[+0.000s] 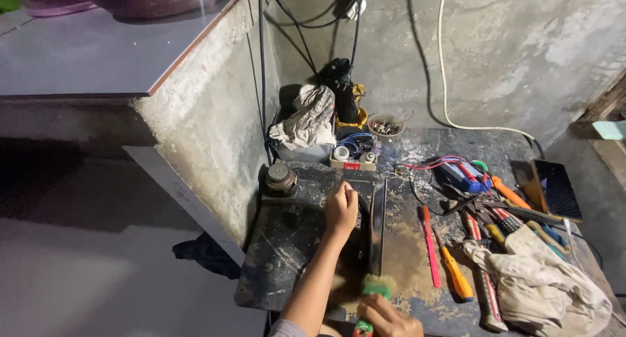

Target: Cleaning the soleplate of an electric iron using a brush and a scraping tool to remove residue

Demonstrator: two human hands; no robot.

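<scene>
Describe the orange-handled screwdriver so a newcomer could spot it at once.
Start at the workbench and go to the tools lying right of the dark panel. The screwdriver lies between a thin red tool and a rag; only it has a stubby orange handle.

I face a rough grey concrete wall [521, 43] with cables [263, 63] hanging down it; a tiled ledge [85, 56] stands left above the bare floor [78, 278].
</scene>
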